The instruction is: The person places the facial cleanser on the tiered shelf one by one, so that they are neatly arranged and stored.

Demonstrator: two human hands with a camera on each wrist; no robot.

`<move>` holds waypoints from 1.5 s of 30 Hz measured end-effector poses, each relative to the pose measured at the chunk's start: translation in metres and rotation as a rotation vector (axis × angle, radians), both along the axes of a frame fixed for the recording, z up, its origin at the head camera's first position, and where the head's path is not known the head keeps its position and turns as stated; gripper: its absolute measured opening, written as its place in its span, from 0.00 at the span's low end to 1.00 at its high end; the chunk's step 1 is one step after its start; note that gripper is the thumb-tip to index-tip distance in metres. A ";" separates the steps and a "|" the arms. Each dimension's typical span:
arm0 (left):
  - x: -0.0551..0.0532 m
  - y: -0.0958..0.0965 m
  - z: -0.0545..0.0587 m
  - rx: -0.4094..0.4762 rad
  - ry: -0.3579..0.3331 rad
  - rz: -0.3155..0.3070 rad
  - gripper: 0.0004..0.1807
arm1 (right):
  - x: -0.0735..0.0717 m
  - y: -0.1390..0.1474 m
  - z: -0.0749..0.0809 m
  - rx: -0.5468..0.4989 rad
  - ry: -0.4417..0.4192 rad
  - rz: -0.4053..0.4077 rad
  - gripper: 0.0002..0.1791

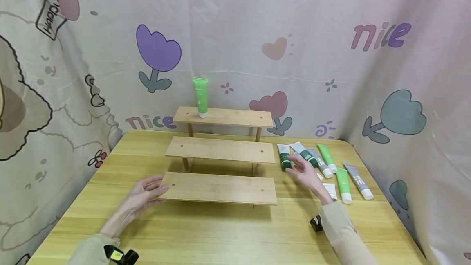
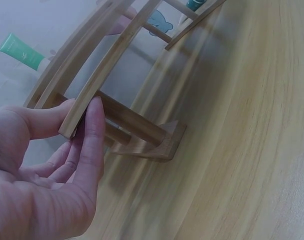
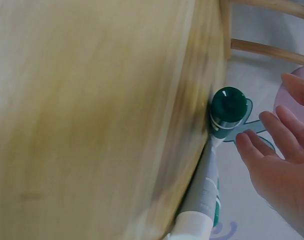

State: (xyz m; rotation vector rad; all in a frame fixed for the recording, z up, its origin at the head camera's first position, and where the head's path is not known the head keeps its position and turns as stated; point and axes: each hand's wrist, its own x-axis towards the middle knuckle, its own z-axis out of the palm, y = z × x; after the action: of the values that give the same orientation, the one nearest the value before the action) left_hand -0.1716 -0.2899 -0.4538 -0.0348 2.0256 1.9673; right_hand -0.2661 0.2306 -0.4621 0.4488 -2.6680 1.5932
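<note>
A three-step wooden display rack (image 1: 220, 188) stands on the table. My left hand (image 1: 141, 195) pinches the left end of its lowest board between thumb and fingers, which the left wrist view shows close up. On the top board a light green tube (image 1: 201, 95) stands upright on its white cap, left of the middle. My right hand (image 1: 306, 174), fingers spread and holding nothing, hovers beside a white and dark green tube (image 1: 284, 154). In the right wrist view a gap shows between the fingers and that tube's green cap (image 3: 229, 106).
Several more tubes lie right of the rack, among them a grey one (image 1: 358, 181), a light green one (image 1: 344, 183) and another white and green one (image 1: 303, 152). Part of the group is hidden under my right hand. A printed curtain (image 1: 228, 32) hangs behind the wooden table (image 1: 206, 236).
</note>
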 end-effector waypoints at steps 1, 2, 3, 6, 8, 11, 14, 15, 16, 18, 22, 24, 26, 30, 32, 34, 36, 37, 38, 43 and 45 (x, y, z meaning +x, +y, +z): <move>0.000 0.000 0.000 -0.001 -0.002 0.003 0.43 | 0.000 0.000 -0.001 0.017 -0.001 0.005 0.30; 0.000 0.000 0.000 -0.002 0.000 0.002 0.43 | 0.000 -0.001 0.000 0.027 -0.004 0.008 0.31; 0.001 0.001 0.000 -0.001 0.000 0.004 0.43 | 0.000 -0.002 0.000 0.043 -0.003 0.007 0.31; 0.001 0.002 0.000 0.001 -0.003 0.014 0.42 | -0.004 -0.001 -0.005 0.080 -0.004 0.007 0.32; 0.001 0.002 0.000 0.006 -0.004 0.016 0.42 | -0.007 0.001 -0.010 0.089 -0.006 0.009 0.33; 0.001 0.003 0.000 0.014 -0.003 0.017 0.42 | -0.010 0.001 -0.014 0.097 -0.017 0.015 0.34; 0.001 0.003 0.000 0.019 -0.001 0.019 0.42 | -0.013 0.000 -0.015 0.103 -0.023 0.017 0.34; 0.001 0.003 0.001 0.021 -0.001 0.020 0.42 | -0.014 0.000 -0.016 0.111 -0.025 0.015 0.34; 0.001 0.003 0.001 0.021 -0.001 0.020 0.43 | -0.015 -0.001 -0.016 0.126 -0.023 0.017 0.34; 0.001 0.002 0.001 0.020 -0.001 0.017 0.43 | -0.016 -0.002 -0.016 0.154 -0.028 0.019 0.35; 0.001 0.002 0.000 0.012 -0.002 0.010 0.43 | -0.015 -0.004 -0.016 0.223 -0.043 0.027 0.37; 0.001 0.001 0.000 0.009 -0.004 0.007 0.43 | -0.015 -0.005 -0.015 0.257 -0.033 0.027 0.37; 0.001 0.001 0.000 0.008 -0.007 0.007 0.43 | -0.014 -0.006 -0.014 0.283 -0.016 0.020 0.36; 0.001 0.001 -0.001 0.009 -0.005 0.008 0.42 | -0.014 -0.006 -0.014 0.323 0.027 0.023 0.34; 0.001 0.001 -0.001 0.007 -0.001 0.004 0.42 | -0.014 -0.005 -0.015 0.326 0.037 0.025 0.33; 0.001 0.002 -0.001 0.011 0.000 0.004 0.42 | -0.012 -0.004 -0.016 0.322 0.049 0.027 0.32; 0.001 0.002 -0.001 0.013 0.000 0.003 0.42 | -0.011 -0.003 -0.016 0.319 0.061 0.023 0.30; 0.001 0.002 -0.001 0.014 0.001 0.002 0.42 | -0.009 -0.003 -0.017 0.318 0.066 0.019 0.29; 0.001 0.002 -0.001 0.018 -0.001 0.005 0.42 | -0.008 -0.003 -0.017 0.317 0.071 0.013 0.28; 0.001 0.002 0.000 0.023 -0.004 0.013 0.43 | 0.002 -0.001 -0.015 0.332 0.063 -0.002 0.25; 0.001 0.002 -0.001 0.023 -0.004 0.014 0.43 | 0.007 0.000 -0.014 0.340 0.051 -0.003 0.24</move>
State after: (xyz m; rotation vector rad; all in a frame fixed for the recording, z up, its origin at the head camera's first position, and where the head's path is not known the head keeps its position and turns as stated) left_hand -0.1703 -0.2877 -0.4544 -0.0484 2.0056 1.9967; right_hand -0.2595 0.2308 -0.4756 0.4791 -2.9023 1.1084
